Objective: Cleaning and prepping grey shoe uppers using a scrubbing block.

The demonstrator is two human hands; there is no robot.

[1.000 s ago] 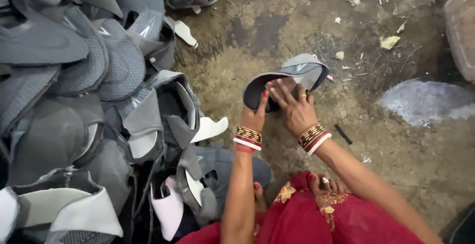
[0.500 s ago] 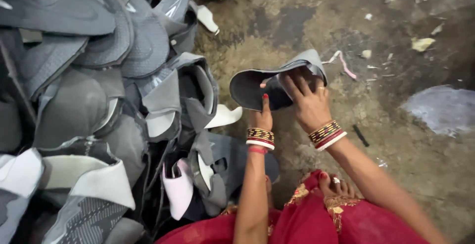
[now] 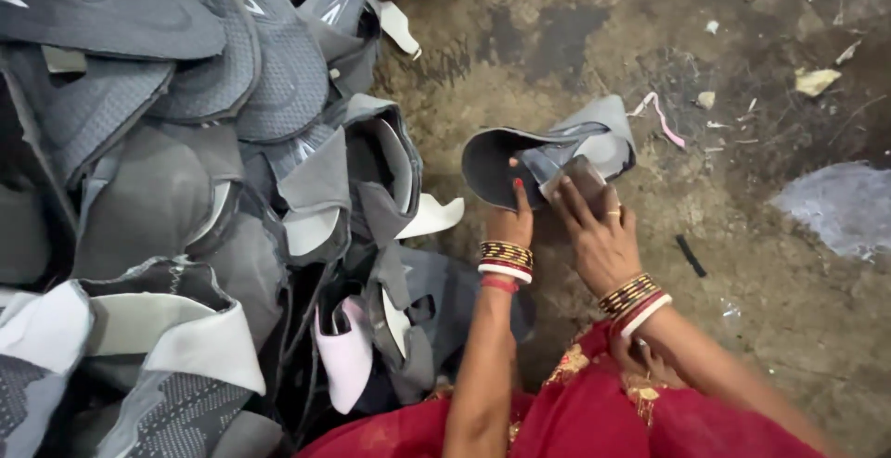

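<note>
A grey shoe upper point(image 3: 548, 156) is being gripped by both hands, left hand point(image 3: 510, 224) at its seven o'clock edge, right hand point(image 3: 599, 235) nearer its middle; its long axis is running nine-to-three above the floor point(image 3: 761, 272).

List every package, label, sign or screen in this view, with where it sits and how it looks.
None in view: no package, label, sign or screen.
Grey shoe upper: held in both hands above the dirt floor.
Pile of grey shoe uppers: fills the left side.
Paper scraps: pale, scattered at upper right.
</note>
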